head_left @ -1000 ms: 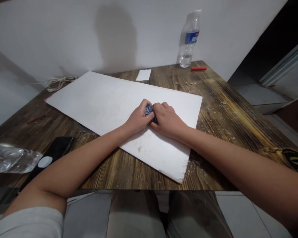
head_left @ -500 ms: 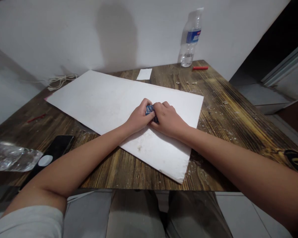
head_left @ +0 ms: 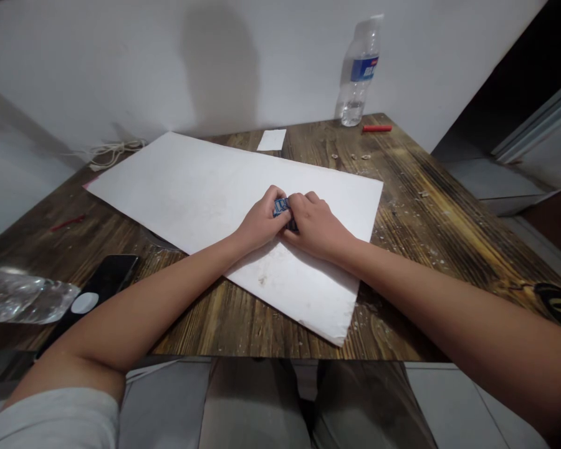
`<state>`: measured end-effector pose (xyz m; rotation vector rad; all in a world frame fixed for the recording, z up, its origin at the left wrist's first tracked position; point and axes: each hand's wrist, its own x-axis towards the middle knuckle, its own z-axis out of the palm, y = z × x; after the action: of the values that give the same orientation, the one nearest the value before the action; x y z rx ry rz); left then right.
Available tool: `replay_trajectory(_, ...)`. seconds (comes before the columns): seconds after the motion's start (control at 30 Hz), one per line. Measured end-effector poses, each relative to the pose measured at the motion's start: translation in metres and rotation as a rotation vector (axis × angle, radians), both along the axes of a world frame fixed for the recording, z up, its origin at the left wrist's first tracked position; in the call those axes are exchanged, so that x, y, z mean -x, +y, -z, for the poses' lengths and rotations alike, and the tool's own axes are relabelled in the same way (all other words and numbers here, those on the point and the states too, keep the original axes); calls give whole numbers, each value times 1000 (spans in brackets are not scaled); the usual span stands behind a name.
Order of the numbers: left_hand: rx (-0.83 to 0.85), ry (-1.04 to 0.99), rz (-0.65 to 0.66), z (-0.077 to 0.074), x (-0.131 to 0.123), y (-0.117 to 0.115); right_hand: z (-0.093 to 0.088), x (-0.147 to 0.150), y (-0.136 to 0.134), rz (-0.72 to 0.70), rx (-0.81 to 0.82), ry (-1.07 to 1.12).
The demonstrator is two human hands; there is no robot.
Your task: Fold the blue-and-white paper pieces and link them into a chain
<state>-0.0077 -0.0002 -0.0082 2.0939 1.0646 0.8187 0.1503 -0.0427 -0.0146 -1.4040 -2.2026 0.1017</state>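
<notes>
Both hands meet over a large white board (head_left: 201,187) that lies at a slant on the wooden table. Between them is a small blue patterned object (head_left: 280,207), mostly covered by fingers, so its kind cannot be made out. My left hand (head_left: 264,215) is closed around its left side, thumb on the near face. My right hand (head_left: 315,218) is closed over its right side, fingers curled. A smudge marks the board just below the hands.
A plastic bottle (head_left: 362,75) stands at the back by the wall, beside a red stick (head_left: 376,128). White paper (head_left: 272,140) lies behind the board. At left are a lying bottle (head_left: 28,296), a black phone (head_left: 116,271), a thin red item (head_left: 67,222) and a white cable (head_left: 115,151).
Almost nothing differs. The small blue object has turned very slightly between the fingers, while both hands and the board stay in place.
</notes>
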Motion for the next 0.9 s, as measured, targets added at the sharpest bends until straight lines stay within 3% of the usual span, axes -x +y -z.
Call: replay_trajectory(0.9,13,-37,14,-1,0,-2,-2,-2,2,-7,19,11)
